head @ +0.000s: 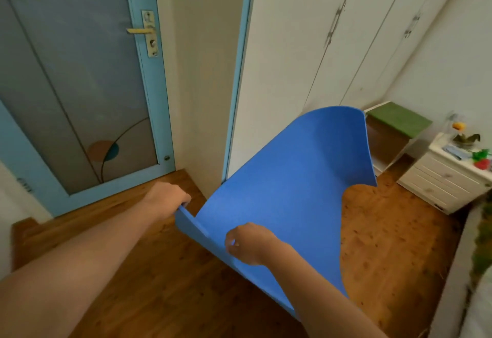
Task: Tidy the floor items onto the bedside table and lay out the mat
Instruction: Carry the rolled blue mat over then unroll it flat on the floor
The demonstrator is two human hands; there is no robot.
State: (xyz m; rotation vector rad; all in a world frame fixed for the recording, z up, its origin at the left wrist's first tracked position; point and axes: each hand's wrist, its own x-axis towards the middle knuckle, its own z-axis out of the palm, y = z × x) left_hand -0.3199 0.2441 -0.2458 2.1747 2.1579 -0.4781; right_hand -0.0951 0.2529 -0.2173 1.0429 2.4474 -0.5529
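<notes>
A blue mat (287,177) is held up above the wooden floor (386,244) by both hands, in front of the white wardrobe (306,44). The near corner of the mat is pinched by the left hand (167,196), whose fingers (185,200) are closed over its edge. The near edge, further to the right, is gripped by the right hand (250,243), with the fingers curled shut on it. The far end of the mat is curved upward and is seen near the wardrobe. To the right of the mat, a white bedside table (447,180) is placed against the wall; on its tabletop a yellow flower (459,125) and some small green and red items (482,159) are seen. To the left of the mat, a blue-framed door (80,84) is closed.
</notes>
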